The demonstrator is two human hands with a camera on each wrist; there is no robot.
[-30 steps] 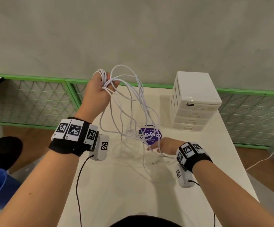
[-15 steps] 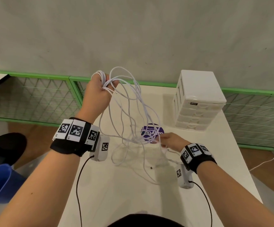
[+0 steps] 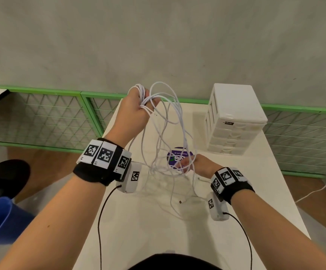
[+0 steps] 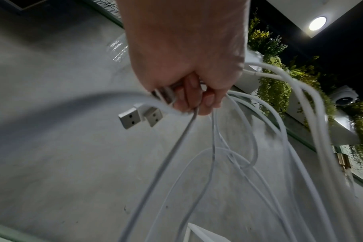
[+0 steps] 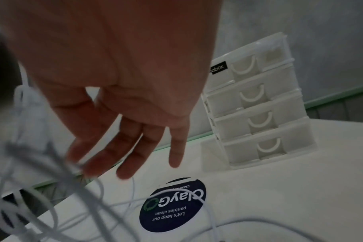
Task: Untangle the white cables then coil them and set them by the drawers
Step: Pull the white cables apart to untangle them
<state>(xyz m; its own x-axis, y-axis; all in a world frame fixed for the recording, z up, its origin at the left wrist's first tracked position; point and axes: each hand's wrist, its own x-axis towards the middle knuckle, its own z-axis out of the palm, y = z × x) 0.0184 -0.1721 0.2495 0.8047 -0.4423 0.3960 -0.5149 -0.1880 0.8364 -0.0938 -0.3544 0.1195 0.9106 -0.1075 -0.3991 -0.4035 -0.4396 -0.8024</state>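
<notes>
tangled white cables [image 3: 166, 133] in the air
my left hand [image 3: 133, 112] grips them high; my right hand [image 3: 199, 164] pinches a low strand, fingers mostly straight.

Both forearms are bare. Each wrist carries a black band [image 3: 92, 172] faced with white tiles printed in black square codes [image 3: 105, 154]. Under each band, at 6 o'clock, hangs a small white box [image 3: 132, 177] bearing one more code, with a thin black cord [image 3: 99, 221] trailing from it.
</notes>
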